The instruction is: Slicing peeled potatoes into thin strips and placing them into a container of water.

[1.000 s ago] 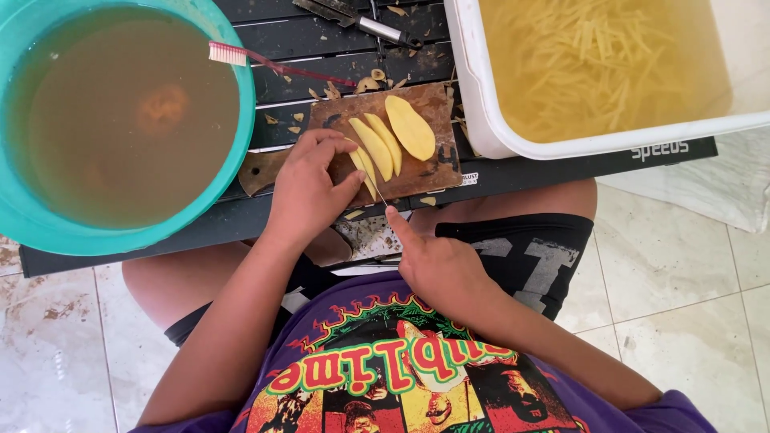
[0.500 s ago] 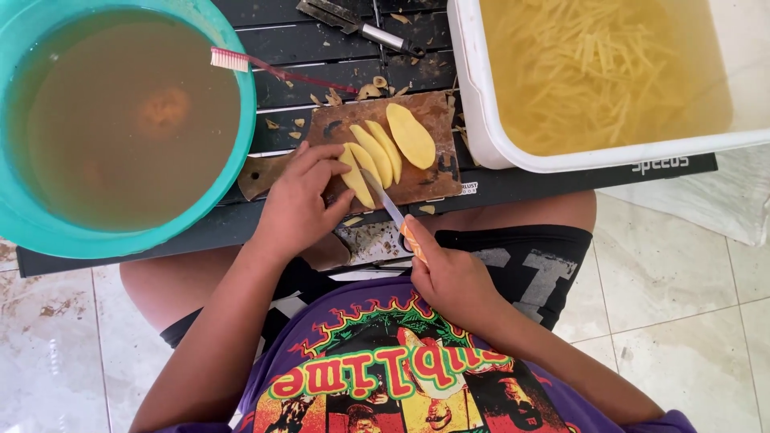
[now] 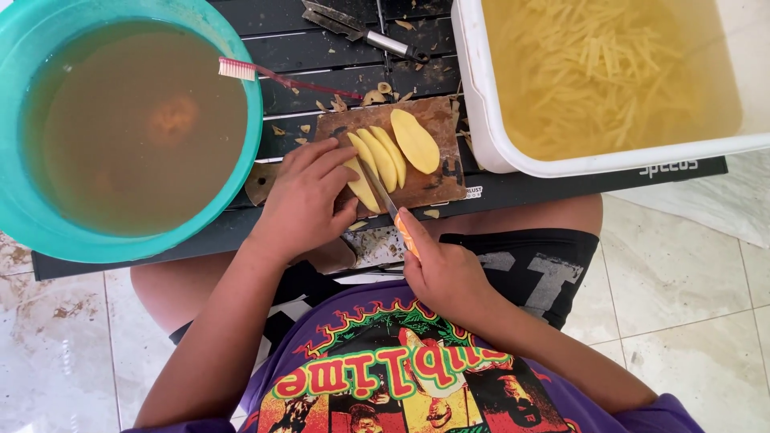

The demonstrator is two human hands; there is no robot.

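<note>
Item: slicing station, catalogued from the wooden cutting board point(image 3: 433, 180) on the dark slatted table point(image 3: 513, 188). On the board: potato slices point(image 3: 393, 152), pale yellow, fanned flat, the nearest slice partly under the fingers. Left hand point(image 3: 301, 200): at the board's near-left edge, fingers pressed together and laid flat on the nearest slice, pinning it. Right hand point(image 3: 445, 273): just below the board's near edge, closed round the orange handle of a small knife point(image 3: 383, 192), forefinger along the top; the blade angles up onto the board and meets the pinned slice beside the left fingertips. Left of the board: teal basin point(image 3: 249, 136) of murky water, something round dimly visible under the surface, a toothbrush point(image 3: 273, 76) resting across its rim. Right of the board: white tub point(image 3: 481, 136) of cut potato strips in yellowish water. Beyond the board: peeler point(image 3: 365, 32) and scattered peel scraps. Step in hand, by judgement: cutting a slice lengthwise into strips. Next move calls for a straight downward press of the blade, left fingertips kept clear of the edge and the slice held from sliding on the wet board.
</note>
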